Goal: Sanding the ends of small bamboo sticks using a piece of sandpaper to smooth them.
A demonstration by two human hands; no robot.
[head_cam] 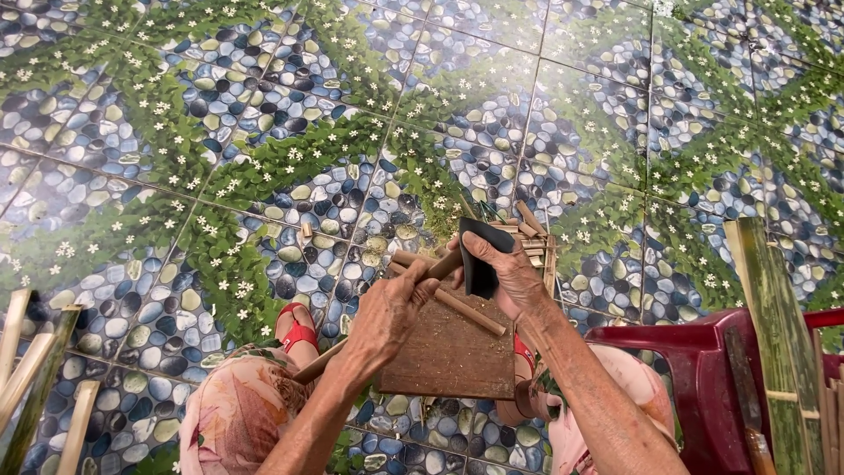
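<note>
A bamboo stick (352, 339) is gripped in the left hand (387, 312), fingers wrapped fully around it, its upper end resting across a wooden board (448, 352) that is propped between the knees. A dark blade (482, 259) is clasped in the right hand (514, 277), fingers closed over its back, and is set against the stick's top end just above the left thumb. For a clean cut, the stick is best kept pressed flat to the board, the blade guided along the grain and away from the left fingers. A second stick (462, 308) lies on the board, touching the right hand. Farther off, a red stool (694, 369) carries green bamboo strips (774, 334), and pale strips (26, 369) lean at the left edge over the patterned floor tiles (264, 132).
</note>
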